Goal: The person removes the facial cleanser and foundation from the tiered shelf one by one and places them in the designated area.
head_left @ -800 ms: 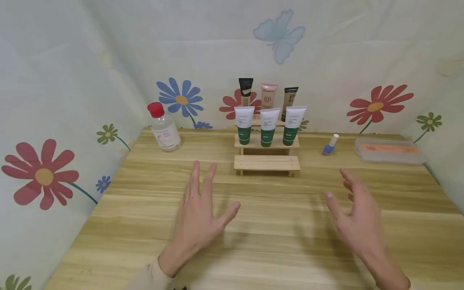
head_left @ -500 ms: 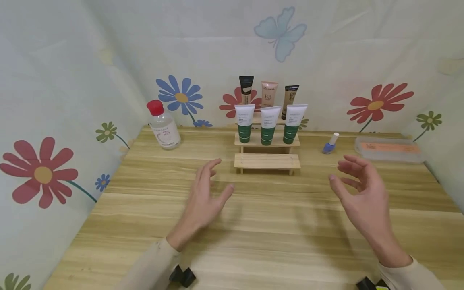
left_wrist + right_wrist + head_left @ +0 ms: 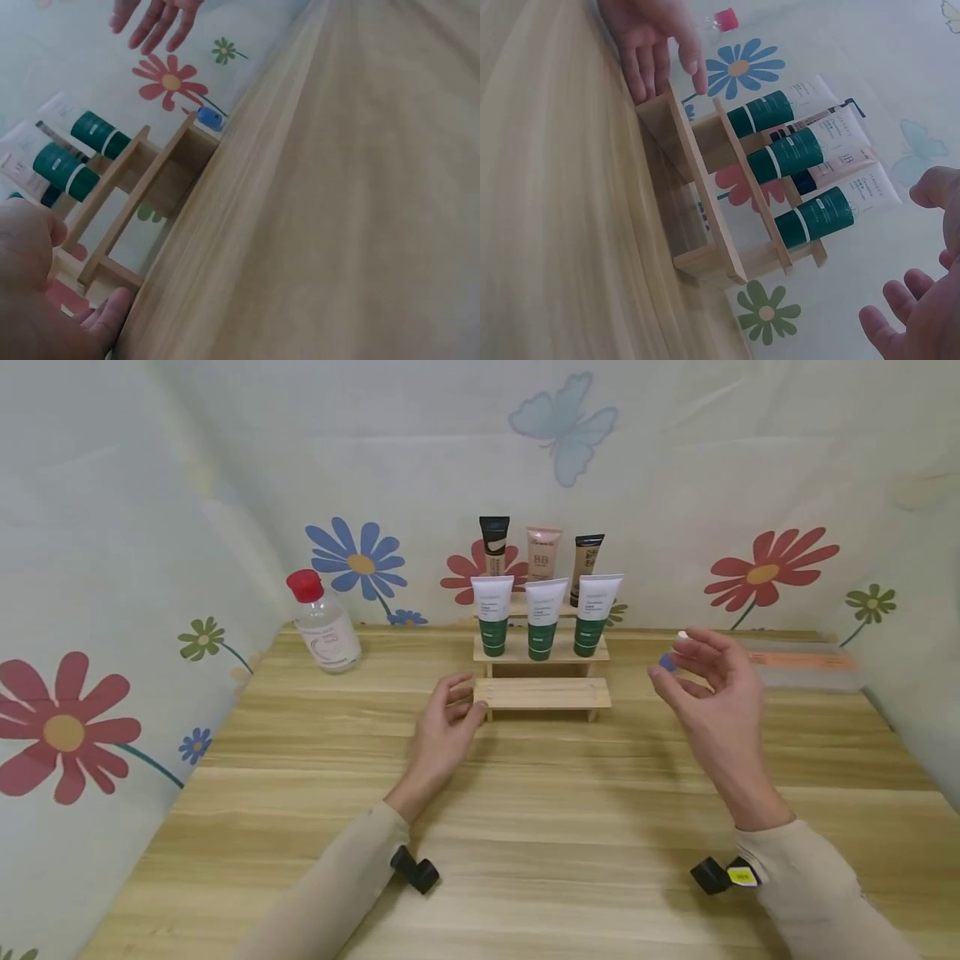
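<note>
My left hand (image 3: 446, 731) is at the left end of a three-step wooden display stand (image 3: 540, 693), loosely curved fingertips and thumb right at the lowest step's edge. In the left wrist view, its thumb (image 3: 112, 315) lies low beside the step's end. My right hand (image 3: 716, 702) is raised to the right of the stand, loosely curved and holding nothing. In the head view it partly covers a blue nail polish bottle (image 3: 667, 662) with a white cap. White-and-green squeeze tubes (image 3: 542, 618) stand on the middle step; a pink BB cream tube (image 3: 543, 553) and two dark-capped tubes stand on the top step.
A clear bottle with a red cap (image 3: 326, 627) stands at the back left of the wooden table (image 3: 525, 860). Behind my right hand lies a flat translucent case (image 3: 810, 667) with an orange label. A flower-patterned curtain (image 3: 420, 460) closes the back and sides.
My left hand has moved forward and right to the stand's lowest step. My right hand has moved forward and left, now overlapping the nail polish bottle in the head view.
</note>
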{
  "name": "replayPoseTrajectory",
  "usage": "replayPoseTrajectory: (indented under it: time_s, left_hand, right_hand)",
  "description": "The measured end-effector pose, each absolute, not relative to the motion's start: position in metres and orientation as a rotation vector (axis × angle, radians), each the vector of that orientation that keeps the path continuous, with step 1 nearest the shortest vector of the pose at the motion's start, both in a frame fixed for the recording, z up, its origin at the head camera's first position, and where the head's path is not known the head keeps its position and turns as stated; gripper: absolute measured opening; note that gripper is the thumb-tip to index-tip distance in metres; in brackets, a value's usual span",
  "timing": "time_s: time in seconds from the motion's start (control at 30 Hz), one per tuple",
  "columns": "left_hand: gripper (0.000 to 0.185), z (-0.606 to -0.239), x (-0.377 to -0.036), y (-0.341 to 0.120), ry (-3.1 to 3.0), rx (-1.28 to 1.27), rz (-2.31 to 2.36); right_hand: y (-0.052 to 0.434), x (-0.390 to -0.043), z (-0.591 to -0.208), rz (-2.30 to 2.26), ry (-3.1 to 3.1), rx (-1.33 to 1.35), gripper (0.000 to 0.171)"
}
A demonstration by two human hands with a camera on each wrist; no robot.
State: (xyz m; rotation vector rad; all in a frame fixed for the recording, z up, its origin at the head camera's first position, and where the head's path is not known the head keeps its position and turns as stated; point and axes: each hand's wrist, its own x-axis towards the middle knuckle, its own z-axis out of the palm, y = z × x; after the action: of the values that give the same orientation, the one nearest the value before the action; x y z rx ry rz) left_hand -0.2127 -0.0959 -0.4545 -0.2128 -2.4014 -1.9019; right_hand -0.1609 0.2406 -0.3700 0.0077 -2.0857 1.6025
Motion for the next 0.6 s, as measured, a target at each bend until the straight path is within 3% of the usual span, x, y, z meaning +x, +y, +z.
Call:
replayPoseTrajectory:
  time_s: [0.6]
  left_hand:
    - [0.031, -0.46, -0.232, -0.098, -2.367, -0.234, -1.957]
  right_hand:
    - [0.215, -0.228, -0.374, 1.762, -2.062, 0.102, 0.062]
